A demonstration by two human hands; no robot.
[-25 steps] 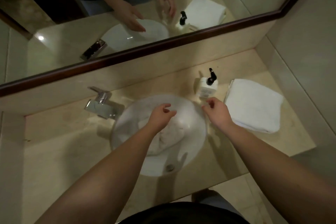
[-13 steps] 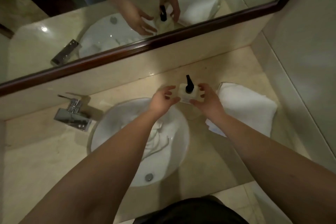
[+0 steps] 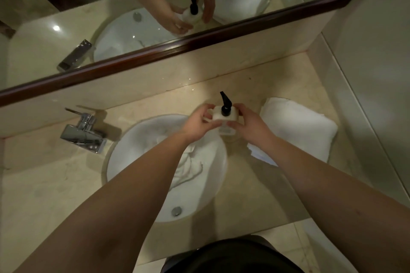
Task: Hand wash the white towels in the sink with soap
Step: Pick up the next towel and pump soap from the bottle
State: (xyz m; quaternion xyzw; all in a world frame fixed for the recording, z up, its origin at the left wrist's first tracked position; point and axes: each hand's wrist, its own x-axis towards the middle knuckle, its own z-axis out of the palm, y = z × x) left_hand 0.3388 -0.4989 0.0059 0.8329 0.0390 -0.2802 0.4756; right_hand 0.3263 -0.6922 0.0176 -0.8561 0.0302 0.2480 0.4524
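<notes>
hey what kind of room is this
Most likely a bathroom, perhaps a hotel's: a round white basin sunk in a beige stone counter, a chrome tap, and a dark wood-framed wall mirror above.

head view, steep downward, close over sink (image 3: pixel 124 153); facing mirror (image 3: pixel 155 51)

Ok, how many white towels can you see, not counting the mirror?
2: one crumpled towel in the sink, partly under the left forearm, and one folded towel on the counter right of it. More could lie hidden underneath.
</notes>
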